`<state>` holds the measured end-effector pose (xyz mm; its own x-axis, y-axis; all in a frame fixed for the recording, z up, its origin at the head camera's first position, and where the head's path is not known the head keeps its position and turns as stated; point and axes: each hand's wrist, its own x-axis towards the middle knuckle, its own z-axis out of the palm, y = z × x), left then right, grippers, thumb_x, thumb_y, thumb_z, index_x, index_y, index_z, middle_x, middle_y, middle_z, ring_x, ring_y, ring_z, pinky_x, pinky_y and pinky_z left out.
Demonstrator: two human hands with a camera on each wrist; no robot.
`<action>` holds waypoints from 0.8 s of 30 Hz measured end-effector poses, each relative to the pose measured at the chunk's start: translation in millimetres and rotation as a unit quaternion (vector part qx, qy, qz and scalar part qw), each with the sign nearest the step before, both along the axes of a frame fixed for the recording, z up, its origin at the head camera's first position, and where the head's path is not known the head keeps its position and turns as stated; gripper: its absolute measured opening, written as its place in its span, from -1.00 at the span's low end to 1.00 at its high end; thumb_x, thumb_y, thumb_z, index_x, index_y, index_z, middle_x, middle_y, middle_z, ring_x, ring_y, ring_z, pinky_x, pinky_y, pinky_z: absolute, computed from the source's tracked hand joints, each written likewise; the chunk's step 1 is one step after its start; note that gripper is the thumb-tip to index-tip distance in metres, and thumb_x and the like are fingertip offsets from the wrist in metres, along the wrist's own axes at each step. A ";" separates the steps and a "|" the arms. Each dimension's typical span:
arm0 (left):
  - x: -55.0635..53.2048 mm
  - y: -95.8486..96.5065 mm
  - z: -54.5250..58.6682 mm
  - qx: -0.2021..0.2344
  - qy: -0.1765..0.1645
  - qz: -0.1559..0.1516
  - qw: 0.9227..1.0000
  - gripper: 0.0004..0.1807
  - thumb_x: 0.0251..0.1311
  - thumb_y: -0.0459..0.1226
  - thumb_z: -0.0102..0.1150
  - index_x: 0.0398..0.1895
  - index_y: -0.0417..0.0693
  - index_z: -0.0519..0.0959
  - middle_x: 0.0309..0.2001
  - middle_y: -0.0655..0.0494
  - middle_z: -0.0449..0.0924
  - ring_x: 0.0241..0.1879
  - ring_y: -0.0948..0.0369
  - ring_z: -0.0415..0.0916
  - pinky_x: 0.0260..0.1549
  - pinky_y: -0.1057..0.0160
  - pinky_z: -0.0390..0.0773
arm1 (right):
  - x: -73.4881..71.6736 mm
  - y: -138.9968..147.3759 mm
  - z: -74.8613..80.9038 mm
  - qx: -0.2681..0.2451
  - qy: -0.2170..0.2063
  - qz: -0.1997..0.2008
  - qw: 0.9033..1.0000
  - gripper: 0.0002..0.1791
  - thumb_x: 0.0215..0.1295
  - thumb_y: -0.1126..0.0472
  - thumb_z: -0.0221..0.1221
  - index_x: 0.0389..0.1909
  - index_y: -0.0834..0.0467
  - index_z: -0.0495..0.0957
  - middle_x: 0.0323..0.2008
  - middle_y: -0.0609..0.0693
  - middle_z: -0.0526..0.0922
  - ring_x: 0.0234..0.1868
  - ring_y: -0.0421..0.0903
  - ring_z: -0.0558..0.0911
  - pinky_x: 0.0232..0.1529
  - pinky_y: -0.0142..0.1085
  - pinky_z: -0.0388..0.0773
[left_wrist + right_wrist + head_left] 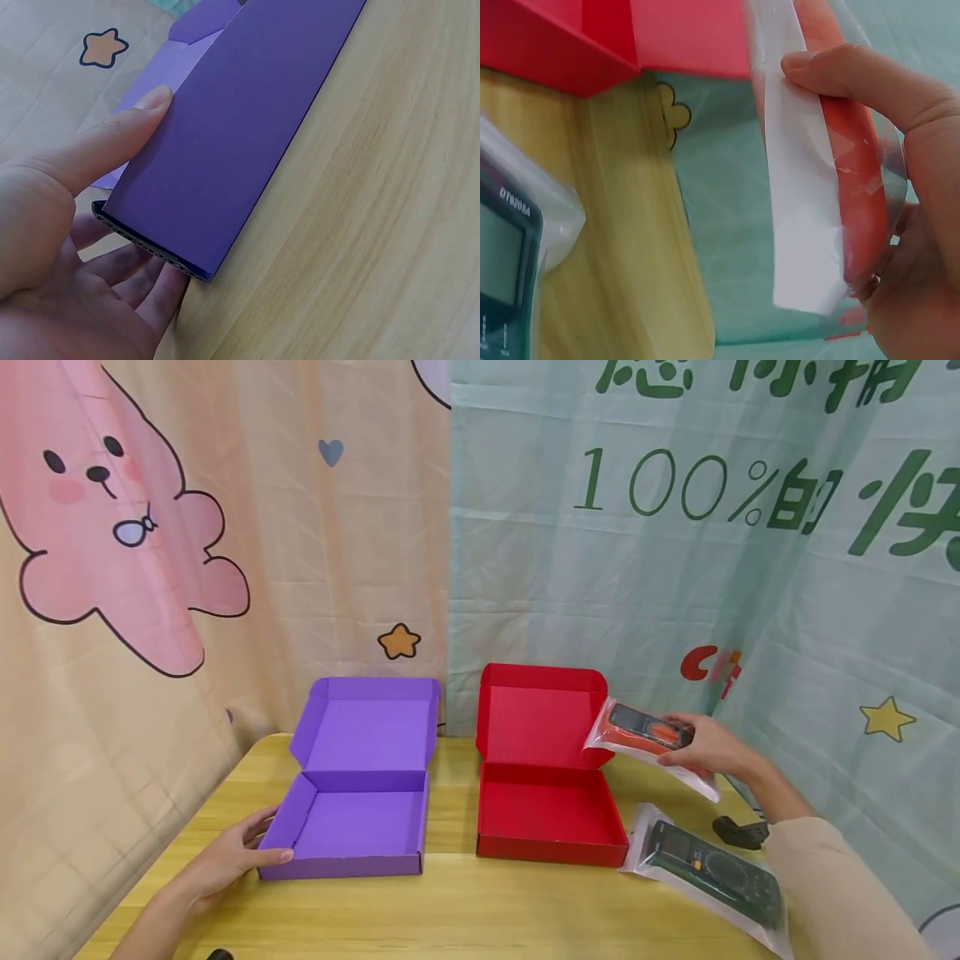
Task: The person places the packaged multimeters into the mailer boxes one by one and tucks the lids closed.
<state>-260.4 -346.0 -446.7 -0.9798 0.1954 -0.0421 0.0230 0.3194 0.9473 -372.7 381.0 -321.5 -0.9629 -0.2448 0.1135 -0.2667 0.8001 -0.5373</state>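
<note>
On the surface (480,910), side by side with a gap between: left box (341,867), my left hand (227,858) at its front left corner, and right box (540,850), each lid (378,727) raised at the rear, curtains (525,568) behind. To the right, above the surface in my right hand (708,745): one bagged meter (648,731), beside the right box's lid. Nearer me, lying just beside that box's front right corner: second bagged meter (712,872).
</note>
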 end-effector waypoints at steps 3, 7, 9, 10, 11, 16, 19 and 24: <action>0.4 0.4 0.3 0.003 -0.004 0.000 1.000 0.05 0.31 -0.30 0.37 0.58 -0.50 -0.16 0.50 -0.58 -0.07 0.46 -0.38 0.00 0.00 0.53 0.38 | -1.1 -9.3 3.1 -0.001 0.004 0.008 1.000 0.02 0.10 -0.06 0.51 0.45 0.37 0.27 0.06 0.24 0.53 0.02 0.16 0.49 -0.12 -0.16 0.63; 0.3 0.1 -0.1 0.007 -0.003 0.000 1.000 0.05 0.31 -0.31 0.36 0.58 -0.50 -0.16 0.50 -0.58 -0.07 0.46 -0.37 0.01 0.00 0.53 0.39 | -2.7 -19.9 6.1 -0.001 0.008 0.017 1.000 0.02 0.08 -0.06 0.53 0.44 0.35 0.29 0.06 0.23 0.53 0.03 0.16 0.48 -0.12 -0.18 0.63; 0.0 -0.3 -0.7 0.007 0.000 0.001 1.000 0.04 0.31 -0.32 0.36 0.58 -0.49 -0.15 0.50 -0.57 -0.05 0.46 -0.35 0.03 0.01 0.53 0.39 | -3.1 -25.1 6.8 -0.006 0.009 0.024 1.000 0.01 0.08 -0.04 0.53 0.44 0.34 0.30 0.06 0.22 0.52 0.04 0.16 0.47 -0.12 -0.19 0.63; -0.2 -0.6 -1.1 0.007 0.002 0.001 1.000 0.04 0.31 -0.32 0.36 0.58 -0.49 -0.15 0.50 -0.57 -0.05 0.46 -0.34 0.03 0.01 0.53 0.39 | -3.1 -27.7 7.1 -0.008 0.008 0.028 1.000 0.00 0.08 -0.04 0.53 0.44 0.33 0.30 0.07 0.22 0.52 0.04 0.16 0.47 -0.12 -0.19 0.63; -0.4 -0.9 -1.4 0.006 0.002 0.001 1.000 0.04 0.31 -0.31 0.36 0.59 -0.48 -0.15 0.50 -0.56 -0.04 0.46 -0.34 0.03 0.01 0.53 0.38 | -3.3 -30.4 7.2 -0.009 0.009 0.032 0.999 0.00 0.08 -0.04 0.53 0.44 0.32 0.31 0.07 0.22 0.52 0.05 0.16 0.47 -0.12 -0.20 0.63; -1.1 -1.6 -2.3 0.005 0.000 0.001 1.000 0.04 0.32 -0.31 0.36 0.59 -0.47 -0.15 0.50 -0.55 -0.04 0.46 -0.34 0.03 0.00 0.54 0.37 | -5.1 -45.5 7.2 -0.017 0.016 0.051 0.998 0.00 0.04 -0.04 0.55 0.44 0.28 0.33 0.07 0.19 0.52 0.07 0.16 0.46 -0.13 -0.21 0.66; -0.8 -1.4 -2.0 0.007 -0.004 0.002 1.000 0.04 0.32 -0.31 0.36 0.59 -0.47 -0.16 0.51 -0.56 -0.06 0.46 -0.36 0.02 0.00 0.54 0.37 | -6.9 -55.4 6.5 -0.016 0.026 0.061 0.998 0.01 0.02 -0.04 0.56 0.43 0.28 0.33 0.07 0.17 0.52 0.05 0.14 0.47 -0.13 -0.21 0.66; -0.7 -1.0 -2.2 0.007 -0.004 0.003 1.000 0.04 0.31 -0.31 0.37 0.59 -0.47 -0.15 0.50 -0.56 -0.05 0.45 -0.35 0.05 0.00 0.52 0.39 | -7.2 -73.1 8.0 -0.016 0.029 0.079 0.996 0.03 0.02 -0.03 0.56 0.45 0.29 0.31 0.09 0.16 0.52 0.07 0.12 0.48 -0.13 -0.21 0.68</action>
